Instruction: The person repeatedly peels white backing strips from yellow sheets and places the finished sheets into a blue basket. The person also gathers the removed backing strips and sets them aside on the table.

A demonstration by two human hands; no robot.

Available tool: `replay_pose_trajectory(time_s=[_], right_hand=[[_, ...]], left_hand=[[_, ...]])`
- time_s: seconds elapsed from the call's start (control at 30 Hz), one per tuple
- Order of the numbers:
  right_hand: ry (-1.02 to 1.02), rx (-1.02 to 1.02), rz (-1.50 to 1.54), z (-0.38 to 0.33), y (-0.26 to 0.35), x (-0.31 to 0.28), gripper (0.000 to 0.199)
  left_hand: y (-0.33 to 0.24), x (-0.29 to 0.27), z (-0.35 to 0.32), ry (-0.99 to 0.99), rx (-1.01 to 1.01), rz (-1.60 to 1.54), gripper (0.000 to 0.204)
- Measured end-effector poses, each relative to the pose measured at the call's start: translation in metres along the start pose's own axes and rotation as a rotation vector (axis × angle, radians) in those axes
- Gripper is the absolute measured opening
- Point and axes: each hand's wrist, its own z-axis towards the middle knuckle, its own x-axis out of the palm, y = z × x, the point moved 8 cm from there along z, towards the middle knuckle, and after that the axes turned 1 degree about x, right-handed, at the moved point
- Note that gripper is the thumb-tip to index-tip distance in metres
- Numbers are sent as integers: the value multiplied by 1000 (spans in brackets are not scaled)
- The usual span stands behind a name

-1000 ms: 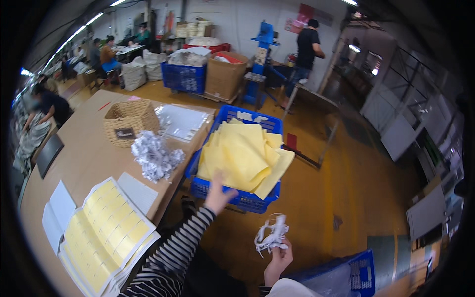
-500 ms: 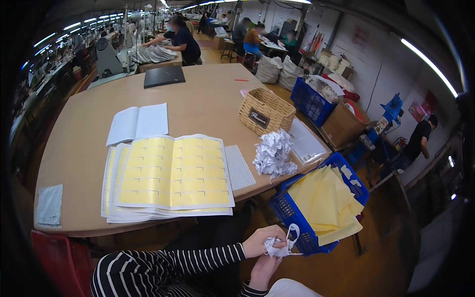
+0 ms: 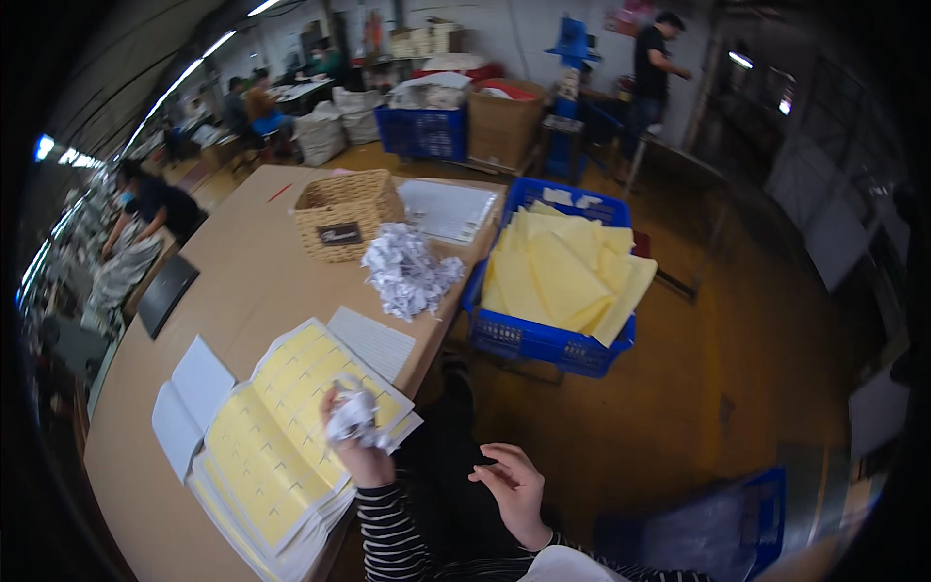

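My left hand [image 3: 367, 466] is raised over the edge of the yellow printed sheets [image 3: 267, 436], its fingers wrapped round a bunch of white strips [image 3: 353, 415]. Whether the strips are paper or cloth I cannot tell. Apart from it, my right hand [image 3: 519, 493] hovers beyond the table edge with fingers spread and curved, holding nothing. On the table beyond the left hand lies a loose heap of similar white strips [image 3: 409, 274]. It sits in front of a woven basket [image 3: 325, 242] with a dark tag.
A blue crate [image 3: 558, 351] of folded yellow sheets [image 3: 553, 276] stands beside the table [image 3: 233, 320]. An open white booklet [image 3: 199, 388] and a dark flat board [image 3: 167, 295] lie leftward. Another blue crate [image 3: 771, 519] is at lower right. A person [image 3: 652, 78] stands at the back right.
The view has swung to the right. My hands were together on the white strips; now they are apart, the left carrying the bunch toward the table, the right having let go.
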Motion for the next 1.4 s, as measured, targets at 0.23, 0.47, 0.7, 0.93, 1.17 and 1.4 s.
replay_pose_trajectory(time_s=[0.23, 0.47, 0.7, 0.93, 1.17, 1.4], right_hand=[[239, -58, 75, 34, 7, 13, 91], [332, 68, 20, 33, 7, 15, 62], [239, 417, 329, 12, -24, 23, 62], [333, 0, -14, 13, 23, 21, 78], [124, -414, -437, 29, 59, 6, 34], [153, -125, -306, 45, 43, -8, 16]], left_hand=[[39, 46, -93, 625, -432, -41, 86], [55, 30, -114, 483, -599, -75, 9], [56, 34, -116, 516, -438, -11, 11], [42, 4, -54, 214, -288, 35, 44], [70, 39, -122, 461, -827, -204, 49], [69, 32, -115, 646, -739, 188, 29]])
